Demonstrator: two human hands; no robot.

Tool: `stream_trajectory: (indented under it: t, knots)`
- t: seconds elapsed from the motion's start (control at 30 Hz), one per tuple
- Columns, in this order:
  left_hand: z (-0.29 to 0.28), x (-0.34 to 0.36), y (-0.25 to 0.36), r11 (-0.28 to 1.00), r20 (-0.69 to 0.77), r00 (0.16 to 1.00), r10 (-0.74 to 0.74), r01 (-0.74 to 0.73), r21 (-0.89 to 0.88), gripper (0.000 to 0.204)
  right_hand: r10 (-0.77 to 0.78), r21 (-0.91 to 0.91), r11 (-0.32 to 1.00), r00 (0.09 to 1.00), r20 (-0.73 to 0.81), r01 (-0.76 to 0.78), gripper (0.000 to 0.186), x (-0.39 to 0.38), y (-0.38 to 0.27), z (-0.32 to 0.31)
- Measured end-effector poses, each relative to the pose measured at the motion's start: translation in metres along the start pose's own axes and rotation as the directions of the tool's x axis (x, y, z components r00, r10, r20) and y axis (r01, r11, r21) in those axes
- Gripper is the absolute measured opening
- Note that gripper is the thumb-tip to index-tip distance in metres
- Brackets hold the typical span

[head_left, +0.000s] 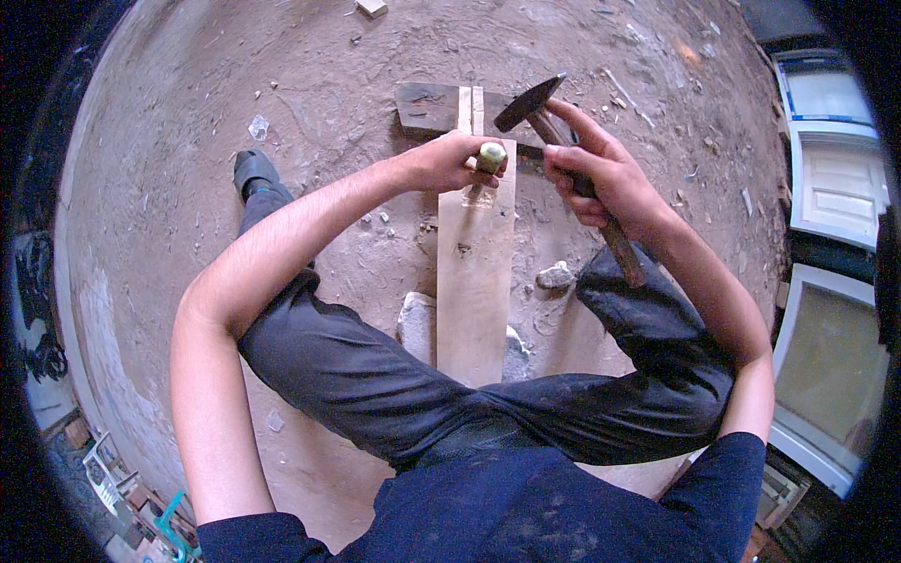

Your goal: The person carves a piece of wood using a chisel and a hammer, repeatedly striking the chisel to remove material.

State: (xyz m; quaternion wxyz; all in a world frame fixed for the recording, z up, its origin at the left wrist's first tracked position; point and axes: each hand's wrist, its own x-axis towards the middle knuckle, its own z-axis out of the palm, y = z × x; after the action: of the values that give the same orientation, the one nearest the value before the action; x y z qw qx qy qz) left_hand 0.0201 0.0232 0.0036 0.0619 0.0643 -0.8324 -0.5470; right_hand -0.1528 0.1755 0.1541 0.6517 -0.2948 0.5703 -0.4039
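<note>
My left hand (452,162) is closed around the pale greenish handle of a chisel (491,157), whose end points up at me. Below the fist, the chisel's lower part meets a light wooden board (474,300), close to a rough, cut-looking patch; the exact tip is hard to make out. In my right hand (605,178) is a hammer (542,117) with a dark metal head and brown wooden handle, raised just right of the chisel and apart from it. The board runs lengthwise between my legs, its far end at a dark crosswise timber (429,108).
Pale stones (556,275) lie beside the board. The dirt floor (347,56) carries chips, scraps and a small wood block (372,7). White-framed window panels (831,366) stand along the right. Clutter with a turquoise tool (172,525) sits at lower left.
</note>
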Motion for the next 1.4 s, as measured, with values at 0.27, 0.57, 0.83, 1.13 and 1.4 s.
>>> stream_trajectory:
  t: [0.27, 0.57, 0.83, 1.13, 1.4]
  knots:
    - [-0.003, 0.0, 0.007, 0.998, -0.006, 0.999, 0.039, -0.039, 0.057, 0.022, -0.023, -0.102, 0.995, 0.999, -0.042, 0.019, 0.051, 0.001, 0.001, -0.001]
    - [-0.003, 0.0, 0.007, 0.994, -0.015, 0.996, 0.086, -0.085, 0.064, 0.028, -0.124, -0.192, 0.976, 0.989, -0.079, 0.107, 0.045, 0.003, 0.006, -0.005]
    - [-0.002, 0.0, -0.004, 0.994, -0.024, 0.997, 0.076, -0.074, 0.086, 0.03, -0.449, -0.765, 0.541, 0.889, 0.087, 0.348, 0.032, 0.017, 0.027, -0.013]
    - [-0.002, 0.0, -0.013, 0.985, -0.043, 0.994, 0.099, -0.092, 0.145, 0.026, -0.43, -0.764, 0.562, 0.901, 0.058, 0.317, 0.029, 0.02, 0.03, -0.008]
    - [-0.002, -0.003, -0.009, 0.992, -0.033, 0.993, 0.11, -0.108, 0.065, 0.026, -0.3, -0.86, 0.481, 0.954, 0.024, 0.172, 0.029, 0.026, 0.036, -0.011]
